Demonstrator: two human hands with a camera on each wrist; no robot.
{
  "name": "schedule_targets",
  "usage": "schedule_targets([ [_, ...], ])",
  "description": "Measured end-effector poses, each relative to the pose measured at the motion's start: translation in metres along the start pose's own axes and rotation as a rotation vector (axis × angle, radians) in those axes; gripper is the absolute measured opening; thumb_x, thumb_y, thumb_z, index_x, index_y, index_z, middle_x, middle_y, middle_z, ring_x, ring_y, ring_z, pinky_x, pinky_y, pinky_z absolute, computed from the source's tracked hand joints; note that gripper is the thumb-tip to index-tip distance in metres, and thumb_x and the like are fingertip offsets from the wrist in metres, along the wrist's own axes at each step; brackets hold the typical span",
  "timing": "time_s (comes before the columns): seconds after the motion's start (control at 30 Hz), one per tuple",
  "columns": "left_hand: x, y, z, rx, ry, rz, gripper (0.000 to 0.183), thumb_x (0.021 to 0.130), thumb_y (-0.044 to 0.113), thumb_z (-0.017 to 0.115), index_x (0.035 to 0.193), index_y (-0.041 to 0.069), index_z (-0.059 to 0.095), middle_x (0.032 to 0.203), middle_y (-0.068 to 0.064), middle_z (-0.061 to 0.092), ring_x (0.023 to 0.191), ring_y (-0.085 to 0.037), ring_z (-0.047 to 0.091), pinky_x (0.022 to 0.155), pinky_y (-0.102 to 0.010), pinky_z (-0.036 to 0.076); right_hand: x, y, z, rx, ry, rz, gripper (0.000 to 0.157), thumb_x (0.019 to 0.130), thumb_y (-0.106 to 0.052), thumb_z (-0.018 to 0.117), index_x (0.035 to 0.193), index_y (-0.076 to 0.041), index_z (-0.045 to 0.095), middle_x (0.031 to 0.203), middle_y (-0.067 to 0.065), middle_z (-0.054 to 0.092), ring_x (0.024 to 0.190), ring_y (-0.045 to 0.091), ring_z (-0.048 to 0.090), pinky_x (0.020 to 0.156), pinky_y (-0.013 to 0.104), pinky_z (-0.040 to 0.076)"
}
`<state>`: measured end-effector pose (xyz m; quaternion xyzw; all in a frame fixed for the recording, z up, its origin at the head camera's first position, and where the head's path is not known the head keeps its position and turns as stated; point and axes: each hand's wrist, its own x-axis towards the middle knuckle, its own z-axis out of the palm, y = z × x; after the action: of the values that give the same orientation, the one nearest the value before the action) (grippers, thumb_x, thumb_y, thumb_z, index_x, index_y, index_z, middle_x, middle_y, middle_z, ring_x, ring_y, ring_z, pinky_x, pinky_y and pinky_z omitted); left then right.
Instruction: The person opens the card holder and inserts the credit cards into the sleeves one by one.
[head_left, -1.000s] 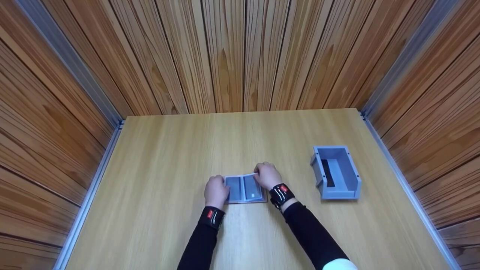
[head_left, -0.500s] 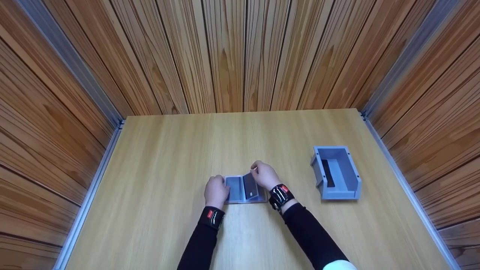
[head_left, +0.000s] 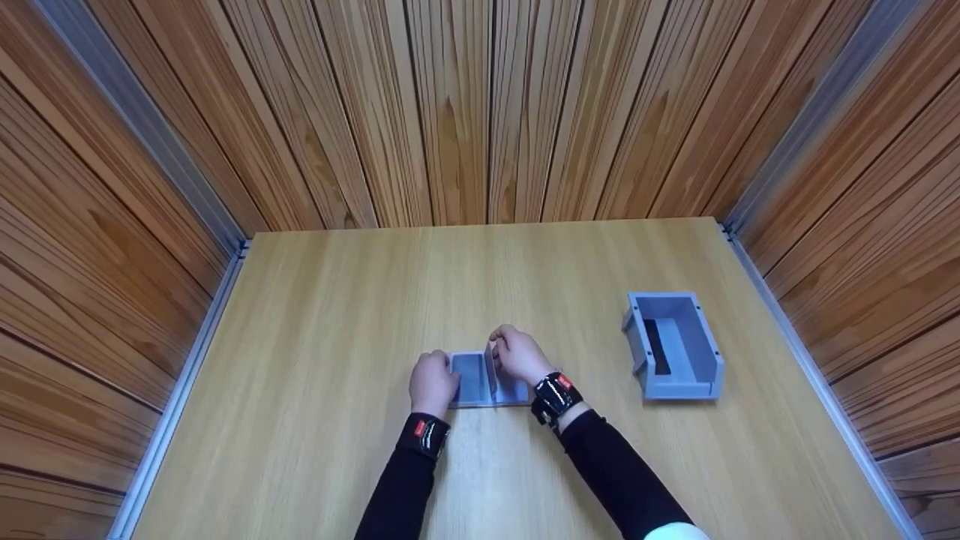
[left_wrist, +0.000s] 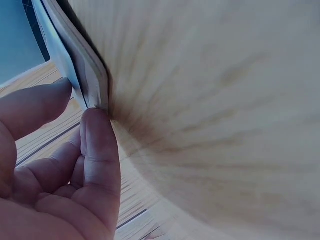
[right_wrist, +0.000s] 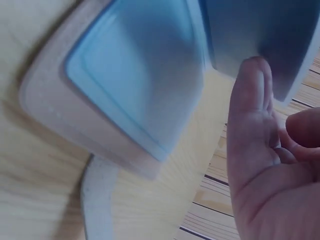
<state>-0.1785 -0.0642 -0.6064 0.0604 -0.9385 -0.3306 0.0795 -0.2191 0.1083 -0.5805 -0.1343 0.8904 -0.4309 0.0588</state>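
A small card holder (head_left: 470, 379) lies spread out on the table, with a pinkish cover (right_wrist: 110, 145) and bluish clear sleeves (right_wrist: 145, 70). At its left edge, my left hand (head_left: 433, 381) pinches the cover and pages between thumb and fingers, as the left wrist view shows. One sleeve page (right_wrist: 265, 35) stands nearly upright at the holder's middle. Against that page's face rest the extended fingertips of my right hand (head_left: 521, 355); its thumb is off the page in the right wrist view. The right sleeve lies flat beneath this hand.
A grey-blue open-fronted bin (head_left: 681, 352) stands to the right on the wooden table (head_left: 337, 315), with a black strip on its inner left side. Wood-panelled walls enclose the back and both sides. A pale strap (right_wrist: 100, 200) pokes out below the cover.
The right-hand sleeve page has swung up from lying almost flat to nearly upright. My right hand has moved left with it, while the left hand keeps its place.
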Motion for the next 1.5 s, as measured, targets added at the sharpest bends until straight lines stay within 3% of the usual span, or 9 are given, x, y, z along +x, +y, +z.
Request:
schedule_targets([
  [0.2,0.0,0.001,0.0,-0.006,-0.015,-0.011,0.018,0.075,0.005,0.078,0.082,0.0,0.063,0.079,-0.013,0.06,0.077,-0.033,0.061,0.071,-0.047,0.049,-0.004,0.006,0.01,-0.12,-0.035,-0.077,0.012,0.094,-0.007,0.06,0.101,0.001,0.062,0.085,0.008,0.065,0.077,0.023,0.062,0.072,0.039,0.051],
  [0.33,0.002,0.0,0.0,0.002,-0.008,0.002,0.012,0.075,0.002,0.074,0.08,0.001,0.063,0.078,-0.014,0.061,0.076,-0.035,0.062,0.069,-0.048,0.048,-0.007,0.009,0.015,-0.134,-0.082,-0.077,0.013,0.091,-0.009,0.066,0.1,0.001,0.063,0.083,0.005,0.063,0.075,0.02,0.06,0.07,0.036,0.051],
  [0.57,0.002,0.0,0.0,0.013,-0.007,0.008,0.008,0.075,0.0,0.071,0.08,0.001,0.064,0.078,-0.015,0.061,0.075,-0.035,0.062,0.069,-0.049,0.048,-0.009,0.008,0.02,-0.167,-0.093,-0.107,0.018,0.085,-0.005,0.073,0.098,0.001,0.063,0.085,0.005,0.062,0.079,0.019,0.06,0.074,0.034,0.051],
  [0.8,0.003,-0.001,0.001,0.015,-0.022,0.004,0.008,0.075,0.0,0.071,0.081,0.001,0.065,0.079,-0.014,0.061,0.076,-0.034,0.062,0.069,-0.048,0.048,-0.009,0.008,0.022,-0.162,-0.095,-0.086,0.019,0.085,-0.005,0.074,0.1,0.001,0.062,0.086,0.005,0.062,0.081,0.019,0.06,0.076,0.036,0.051],
  [1.17,0.002,-0.003,-0.001,0.046,-0.037,0.02,0.009,0.076,0.002,0.071,0.083,0.001,0.066,0.08,-0.015,0.062,0.077,-0.035,0.062,0.069,-0.048,0.049,-0.009,0.013,0.024,-0.158,-0.067,-0.131,0.018,0.083,-0.003,0.073,0.097,0.001,0.062,0.083,0.005,0.062,0.077,0.019,0.06,0.073,0.035,0.05],
  [1.3,0.003,-0.004,-0.002,0.059,-0.035,0.027,0.006,0.081,0.003,0.069,0.085,-0.001,0.067,0.08,-0.015,0.063,0.078,-0.035,0.063,0.07,-0.048,0.049,-0.008,0.019,0.026,-0.143,-0.042,-0.191,0.016,0.082,-0.004,0.072,0.092,0.0,0.061,0.079,0.002,0.06,0.074,0.016,0.059,0.069,0.033,0.05],
  [1.5,0.003,-0.005,-0.002,0.054,-0.03,-0.002,0.007,0.09,0.003,0.063,0.089,0.0,0.069,0.082,-0.014,0.063,0.078,-0.033,0.063,0.07,-0.046,0.05,-0.008,0.015,0.026,-0.145,-0.068,-0.135,0.016,0.082,-0.005,0.073,0.092,-0.001,0.061,0.081,0.001,0.06,0.076,0.018,0.059,0.072,0.035,0.051],
])
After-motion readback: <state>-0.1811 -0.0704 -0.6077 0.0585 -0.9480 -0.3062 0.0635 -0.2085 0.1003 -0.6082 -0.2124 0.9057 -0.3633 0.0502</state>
